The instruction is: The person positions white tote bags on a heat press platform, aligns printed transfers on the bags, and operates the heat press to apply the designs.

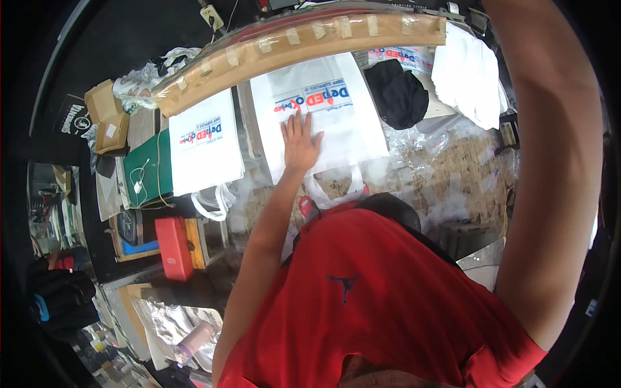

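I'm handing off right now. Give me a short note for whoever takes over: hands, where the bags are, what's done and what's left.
Left hand: open, flat on the white tote bag under the wooden frame.
Right hand: arm raised at the right edge, hand out of view.
Second white tote bag lies to the left, printed, handles toward the person.
Done: both bags show a print.
Left: the bag under the left hand is not yet moved off; whether more blank bags wait cannot be told.

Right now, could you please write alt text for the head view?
A person's left hand lies flat on a white tote bag with a printed logo. Another white bag lies beside it. The right arm reaches up out of view.
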A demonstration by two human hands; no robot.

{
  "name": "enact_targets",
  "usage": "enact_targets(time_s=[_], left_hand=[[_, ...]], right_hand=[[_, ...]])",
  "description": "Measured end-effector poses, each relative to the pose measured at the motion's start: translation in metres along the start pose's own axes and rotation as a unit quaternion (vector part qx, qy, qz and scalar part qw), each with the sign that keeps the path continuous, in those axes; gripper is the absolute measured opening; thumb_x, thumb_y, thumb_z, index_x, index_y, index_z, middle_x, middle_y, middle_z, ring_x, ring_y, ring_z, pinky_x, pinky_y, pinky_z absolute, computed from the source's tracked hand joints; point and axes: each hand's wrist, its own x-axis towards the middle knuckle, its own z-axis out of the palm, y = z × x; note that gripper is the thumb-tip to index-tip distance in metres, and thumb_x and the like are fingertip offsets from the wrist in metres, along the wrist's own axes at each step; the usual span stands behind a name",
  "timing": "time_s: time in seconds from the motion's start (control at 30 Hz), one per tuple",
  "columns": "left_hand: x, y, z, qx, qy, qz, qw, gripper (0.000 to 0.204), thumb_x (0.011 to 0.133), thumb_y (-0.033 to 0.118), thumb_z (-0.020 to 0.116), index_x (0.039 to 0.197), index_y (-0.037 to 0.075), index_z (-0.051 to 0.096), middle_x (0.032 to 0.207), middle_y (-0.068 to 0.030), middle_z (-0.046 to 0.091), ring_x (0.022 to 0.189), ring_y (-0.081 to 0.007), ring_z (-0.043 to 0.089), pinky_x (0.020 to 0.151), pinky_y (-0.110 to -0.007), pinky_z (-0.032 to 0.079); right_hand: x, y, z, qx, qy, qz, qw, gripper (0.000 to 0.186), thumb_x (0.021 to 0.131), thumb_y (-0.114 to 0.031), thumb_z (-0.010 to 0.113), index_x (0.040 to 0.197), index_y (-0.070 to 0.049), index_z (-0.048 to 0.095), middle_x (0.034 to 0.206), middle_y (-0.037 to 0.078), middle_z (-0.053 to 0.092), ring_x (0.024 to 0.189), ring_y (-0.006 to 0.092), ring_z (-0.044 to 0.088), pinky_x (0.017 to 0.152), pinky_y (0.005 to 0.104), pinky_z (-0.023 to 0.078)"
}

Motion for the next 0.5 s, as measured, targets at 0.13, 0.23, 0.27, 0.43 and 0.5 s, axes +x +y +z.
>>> enact_targets(time_s=[0.13,0.23,0.27,0.43,0.5], left_hand=[[0.001,-0.001,-0.001,0.006,0.012,0.009,1.0,0.064,0.095,0.041,0.054,0.147,0.007,0.039,0.153,-0.0203,0.029,0.143,-0.0386,0.024,0.118,-0.056,0.013],[0.001,-0.001,0.0,0.011,0.014,0.014,1.0,0.064,0.095,0.041,0.054,0.148,0.007,0.038,0.154,-0.0204,0.029,0.143,-0.0392,0.024,0.118,-0.057,0.013],[0.001,-0.001,0.001,0.011,0.015,0.012,1.0,0.064,0.095,0.041,0.054,0.148,0.008,0.037,0.154,-0.0203,0.029,0.143,-0.0393,0.025,0.118,-0.057,0.013],[0.0,-0.001,0.002,0.012,0.016,0.013,1.0,0.065,0.095,0.041,0.053,0.149,0.008,0.036,0.154,-0.0201,0.028,0.143,-0.0392,0.025,0.118,-0.057,0.013],[-0.001,-0.002,0.004,0.018,0.015,0.01,1.0,0.065,0.096,0.042,0.052,0.149,0.008,0.035,0.155,-0.0202,0.028,0.143,-0.039,0.024,0.118,-0.056,0.012]], right_hand=[[0.004,-0.001,-0.002,-0.006,0.002,0.003,1.0,0.046,0.088,-0.044,0.065,0.098,0.001,0.068,0.092,0.014,0.069,0.081,0.0248,0.067,0.076,0.035,0.054],[0.006,-0.002,-0.005,-0.012,0.005,0.003,1.0,0.045,0.088,-0.043,0.064,0.097,0.001,0.068,0.091,0.014,0.069,0.08,0.0244,0.067,0.076,0.0348,0.054],[0.007,-0.002,-0.005,-0.014,0.005,0.002,1.0,0.045,0.088,-0.043,0.064,0.097,0.0,0.068,0.09,0.013,0.069,0.08,0.0243,0.067,0.075,0.0347,0.054],[0.011,-0.004,-0.008,-0.025,0.012,0.001,1.0,0.043,0.089,-0.042,0.063,0.095,0.0,0.069,0.088,0.013,0.069,0.078,0.0236,0.067,0.074,0.0343,0.054],[0.012,-0.005,-0.008,-0.029,0.014,0.0,0.999,0.042,0.089,-0.042,0.063,0.094,0.0,0.069,0.088,0.013,0.069,0.077,0.0233,0.067,0.074,0.0341,0.054]])
